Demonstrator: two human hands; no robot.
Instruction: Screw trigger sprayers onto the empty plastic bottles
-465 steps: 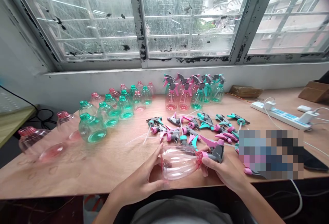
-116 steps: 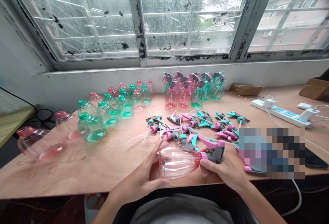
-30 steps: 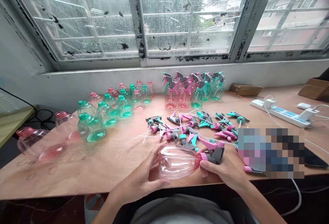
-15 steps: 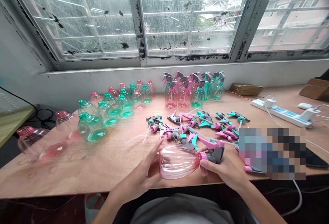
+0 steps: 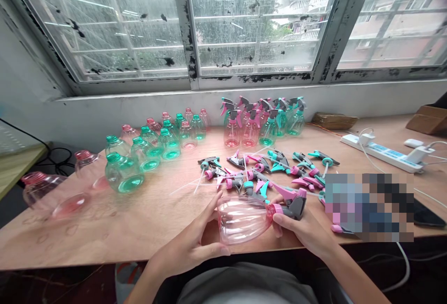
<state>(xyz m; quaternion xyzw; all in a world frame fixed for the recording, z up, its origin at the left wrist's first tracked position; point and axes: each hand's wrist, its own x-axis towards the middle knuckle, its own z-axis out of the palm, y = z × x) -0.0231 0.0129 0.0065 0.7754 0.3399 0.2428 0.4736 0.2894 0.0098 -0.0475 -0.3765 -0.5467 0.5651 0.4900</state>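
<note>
A clear pink spray bottle (image 5: 244,220) lies on its side in the air, just above the table's front edge, its base toward the left. On its neck sits a pink and grey trigger sprayer head (image 5: 292,203). My right hand (image 5: 303,232) grips the collar of this head between thumb and fingers. Around the bottle's base my left hand (image 5: 195,236) is curved, its thumb stretched along the underside and its fingertips by the upper rim. Behind the bottle lies a pile of loose trigger sprayer heads (image 5: 258,173) in pink, teal and grey.
Open pink and green bottles (image 5: 125,173) stand on the left of the table (image 5: 167,215). Several bottles with sprayer heads (image 5: 250,131) stand by the wall. To the right are a power strip (image 5: 382,154), a brown package (image 5: 334,121), a cardboard box (image 5: 428,120) and a blurred patch.
My left thumb has slid right and down, from the bottle's base to below its side. The bottle and sprayer head have shifted slightly to the right; my right hand keeps its hold.
</note>
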